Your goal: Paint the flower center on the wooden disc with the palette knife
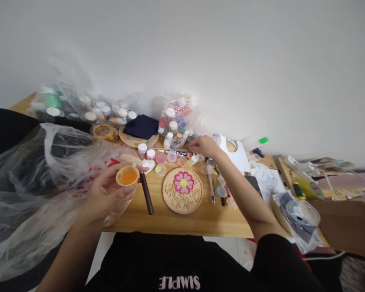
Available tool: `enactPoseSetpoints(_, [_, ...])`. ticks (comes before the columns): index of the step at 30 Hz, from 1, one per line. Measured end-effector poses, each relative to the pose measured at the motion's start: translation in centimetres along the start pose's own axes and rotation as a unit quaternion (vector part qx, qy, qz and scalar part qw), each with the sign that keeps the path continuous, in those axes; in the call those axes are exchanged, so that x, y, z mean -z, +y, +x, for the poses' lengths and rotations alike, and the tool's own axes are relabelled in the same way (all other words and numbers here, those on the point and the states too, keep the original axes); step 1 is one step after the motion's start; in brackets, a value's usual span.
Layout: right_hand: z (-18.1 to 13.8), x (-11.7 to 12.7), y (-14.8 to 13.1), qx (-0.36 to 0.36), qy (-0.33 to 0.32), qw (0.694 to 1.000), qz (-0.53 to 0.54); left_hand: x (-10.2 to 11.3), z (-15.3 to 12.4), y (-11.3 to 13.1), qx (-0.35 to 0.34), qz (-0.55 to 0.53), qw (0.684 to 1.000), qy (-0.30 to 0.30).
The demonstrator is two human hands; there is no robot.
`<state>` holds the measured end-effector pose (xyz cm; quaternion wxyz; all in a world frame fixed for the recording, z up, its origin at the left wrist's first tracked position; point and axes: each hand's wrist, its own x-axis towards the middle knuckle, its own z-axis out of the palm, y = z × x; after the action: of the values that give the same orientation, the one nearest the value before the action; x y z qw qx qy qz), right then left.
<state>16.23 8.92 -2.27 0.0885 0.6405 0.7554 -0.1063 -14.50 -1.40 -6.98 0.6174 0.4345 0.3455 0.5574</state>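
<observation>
My left hand [109, 188] is closed around the rim of a small cup [119, 177] with orange contents [129, 176], raised over the left part of the table. Behind the cup lies a dark brown-handled tool [147, 194]; its far end is hidden. My right hand [204, 146] reaches to the back, fingers bent together beside a B-7000 tube [181, 153]; whatever they pinch is too small to make out. Between my arms sits a round wooden board [182, 207] with a pink flower [183, 182] and gold outlines. Little cups, such as a pink one [161, 158], stand behind it.
Clear plastic bags [63, 162] spread over the left side. Behind stand bagged jars [176, 115], a dark folded cloth [141, 126] and a gold wire spool [104, 132]. Brushes [212, 188] lie right of the board. White cut paper [235, 156] and a bagged spool [301, 215] lie farther right.
</observation>
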Motion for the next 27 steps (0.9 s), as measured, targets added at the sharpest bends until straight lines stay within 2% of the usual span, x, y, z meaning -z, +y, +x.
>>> enactPoseSetpoints(6, [2.0,-1.0,-0.9,0.039,-0.063,0.995,-0.062,0.7,-0.5,0.7,-0.048,0.017,0.998,-0.022])
enactPoseSetpoints(12, [2.5,-1.3,-1.7,0.05,-0.086,0.989,-0.105,1.8,-0.6,1.0,-0.079,0.042,0.996,-0.018])
enactPoseSetpoints(20, [2.6,-1.4,-1.3,0.045,-0.075,0.992,-0.092,1.5,-0.3,1.0,-0.073,0.03,0.997,-0.009])
enactPoseSetpoints(27, [-0.6,1.2,0.5,0.03,-0.019,0.998,-0.046,1.1,-0.2,1.2,-0.021,0.038,0.998,0.043])
